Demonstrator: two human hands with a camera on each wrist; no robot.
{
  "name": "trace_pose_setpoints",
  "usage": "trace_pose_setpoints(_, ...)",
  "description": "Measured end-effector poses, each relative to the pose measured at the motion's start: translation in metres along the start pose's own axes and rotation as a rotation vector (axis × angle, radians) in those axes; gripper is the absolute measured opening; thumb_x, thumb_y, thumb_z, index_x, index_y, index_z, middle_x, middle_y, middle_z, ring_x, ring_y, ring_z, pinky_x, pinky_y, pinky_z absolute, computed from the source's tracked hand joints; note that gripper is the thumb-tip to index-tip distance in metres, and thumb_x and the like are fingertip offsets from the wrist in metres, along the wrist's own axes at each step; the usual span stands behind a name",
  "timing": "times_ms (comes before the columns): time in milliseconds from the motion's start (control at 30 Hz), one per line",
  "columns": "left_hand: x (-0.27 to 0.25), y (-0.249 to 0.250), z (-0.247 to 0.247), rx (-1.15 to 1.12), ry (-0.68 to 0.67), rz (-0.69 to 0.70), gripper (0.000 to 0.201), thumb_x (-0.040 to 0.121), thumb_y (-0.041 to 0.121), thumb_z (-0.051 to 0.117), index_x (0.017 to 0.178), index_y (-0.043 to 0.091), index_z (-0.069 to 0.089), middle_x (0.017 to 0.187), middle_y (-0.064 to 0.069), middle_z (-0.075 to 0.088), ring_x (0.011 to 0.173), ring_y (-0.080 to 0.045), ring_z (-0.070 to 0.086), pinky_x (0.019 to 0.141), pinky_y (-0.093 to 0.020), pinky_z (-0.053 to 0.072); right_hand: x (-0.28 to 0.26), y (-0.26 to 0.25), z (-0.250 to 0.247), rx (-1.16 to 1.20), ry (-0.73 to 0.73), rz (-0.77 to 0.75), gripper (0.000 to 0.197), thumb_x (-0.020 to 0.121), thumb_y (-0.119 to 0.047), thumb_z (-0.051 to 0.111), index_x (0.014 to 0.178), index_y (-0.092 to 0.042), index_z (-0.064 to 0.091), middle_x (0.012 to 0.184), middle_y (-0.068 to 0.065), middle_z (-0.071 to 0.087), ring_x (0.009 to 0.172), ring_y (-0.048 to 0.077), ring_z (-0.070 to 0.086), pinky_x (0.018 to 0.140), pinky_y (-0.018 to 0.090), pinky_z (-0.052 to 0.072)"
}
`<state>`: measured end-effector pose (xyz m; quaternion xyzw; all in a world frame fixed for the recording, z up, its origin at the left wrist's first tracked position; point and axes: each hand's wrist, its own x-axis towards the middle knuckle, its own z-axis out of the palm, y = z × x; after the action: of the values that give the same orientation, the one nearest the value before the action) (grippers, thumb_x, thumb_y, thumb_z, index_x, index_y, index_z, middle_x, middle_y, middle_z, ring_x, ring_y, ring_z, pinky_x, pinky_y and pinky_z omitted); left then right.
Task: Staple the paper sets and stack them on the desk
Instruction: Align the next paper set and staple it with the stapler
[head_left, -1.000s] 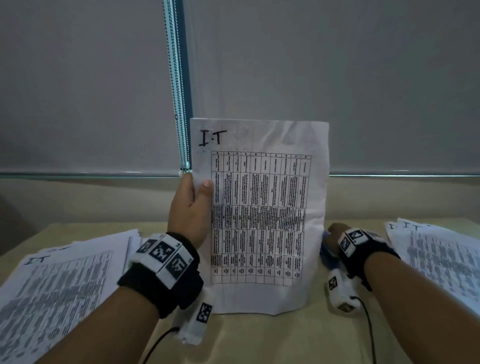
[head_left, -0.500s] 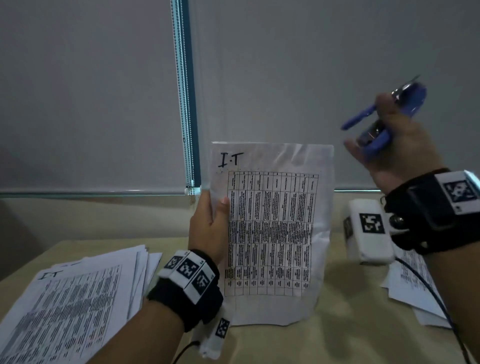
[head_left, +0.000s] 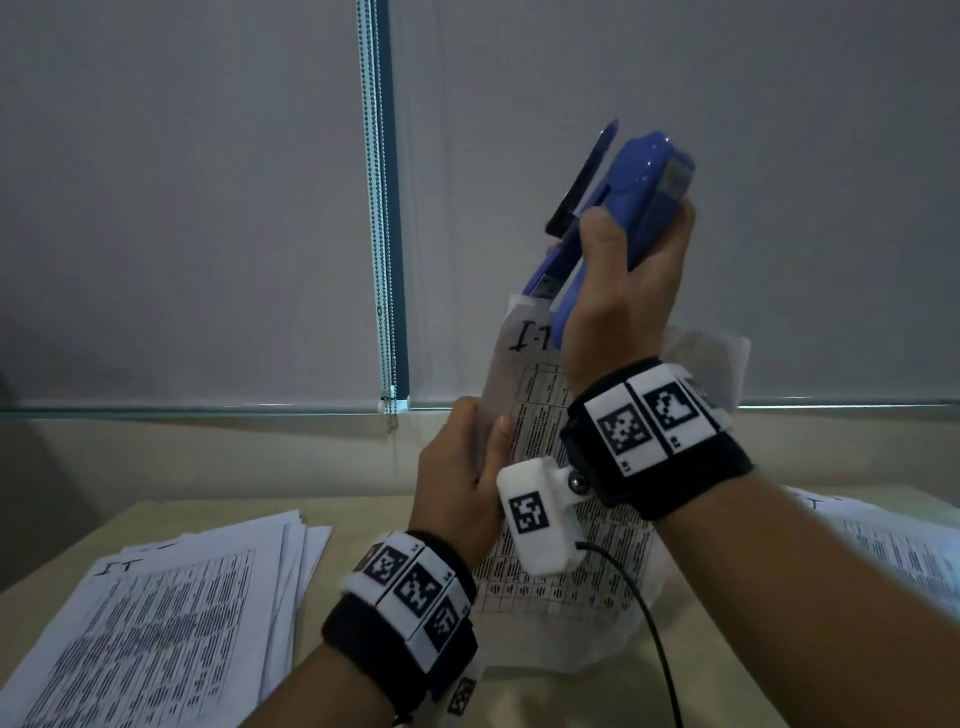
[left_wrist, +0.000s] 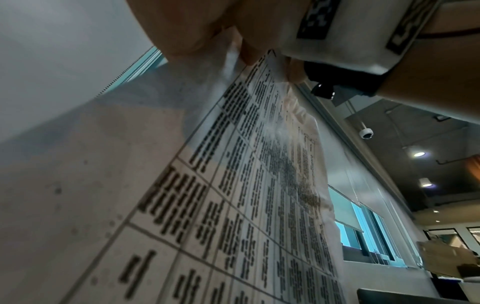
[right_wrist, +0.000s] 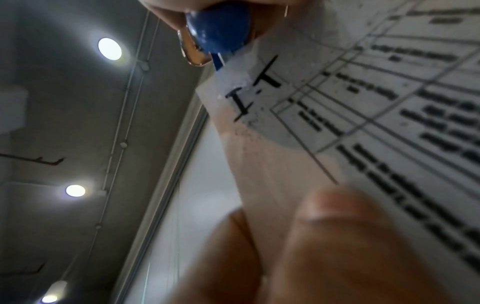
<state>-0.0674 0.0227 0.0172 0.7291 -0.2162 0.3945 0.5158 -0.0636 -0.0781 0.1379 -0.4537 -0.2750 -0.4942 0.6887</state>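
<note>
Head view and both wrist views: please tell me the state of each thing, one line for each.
Paper set: held upright, bottom edge on the desk, crumpled.
Blue stapler: raised, mouth at the set's top left corner beside the "I.T" mark.
Left hand: pinches the set's left edge.
Right hand: grips the stapler.
Left pile: flat, fanned.
Right pile: flat.

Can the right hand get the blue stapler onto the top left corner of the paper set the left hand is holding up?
Probably yes: the right hand already has the blue stapler at that corner of the paper set, nothing between; the left hand grips lower down.
</note>
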Motion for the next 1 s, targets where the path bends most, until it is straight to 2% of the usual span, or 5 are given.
trace_pose_setpoints(367,-0.007,0.006,0.007,-0.037,-0.036,-0.001,0.026,0.095,0.021,0.05,0.073,0.031,0.042,0.063,0.012,0.049,0.054,0.001,0.046,0.051,-0.008,0.037,-0.004,0.0,-0.005,-0.014,0.008,-0.012,0.051,0.078,-0.033,0.052,0.117,-0.002,0.045,0.078,-0.013,0.055,0.071,0.012,0.059,0.071,0.04,0.055)
trace_pose_setpoints(467,-0.004,0.002,0.006,0.001,-0.012,0.002,0.019,0.092,0.028,0.047,0.074,0.031,0.041,0.063,0.011,0.048,0.054,0.0,0.045,0.051,-0.01,0.037,-0.003,-0.003,-0.009,0.032,0.019,-0.012,0.056,0.076,-0.034,0.051,0.121,-0.001,0.042,0.084,-0.007,0.057,0.078,0.034,0.063,0.074,0.049,0.055)
trace_pose_setpoints(600,-0.004,0.005,0.008,-0.03,-0.037,-0.007,0.021,0.095,0.023,0.049,0.076,0.028,0.044,0.065,0.009,0.051,0.055,-0.001,0.046,0.051,-0.009,0.037,-0.002,-0.001,-0.01,-0.022,0.041,0.012,0.052,0.077,-0.034,0.052,0.118,-0.002,0.046,0.072,-0.019,0.06,0.067,0.007,0.059,0.071,0.037,0.055)
trace_pose_setpoints(800,-0.004,0.007,0.008,-0.063,-0.02,-0.036,0.025,0.095,0.018,0.049,0.073,0.028,0.041,0.064,0.009,0.051,0.056,0.001,0.047,0.052,-0.009,0.037,0.008,-0.005,-0.009,0.052,0.096,-0.006,0.034,0.073,-0.035,0.052,0.105,-0.023,0.045,0.083,-0.004,0.057,0.08,0.046,0.06,0.072,0.058,0.052)
trace_pose_setpoints(1000,-0.002,0.008,0.011,-0.057,-0.02,-0.021,0.024,0.095,0.019,0.049,0.074,0.028,0.042,0.065,0.011,0.052,0.056,0.0,0.048,0.051,-0.009,0.037,0.009,0.007,-0.017,-0.033,0.059,-0.026,0.042,0.078,-0.031,0.052,0.113,-0.008,0.046,0.068,-0.029,0.06,0.064,0.004,0.059,0.067,0.035,0.054)
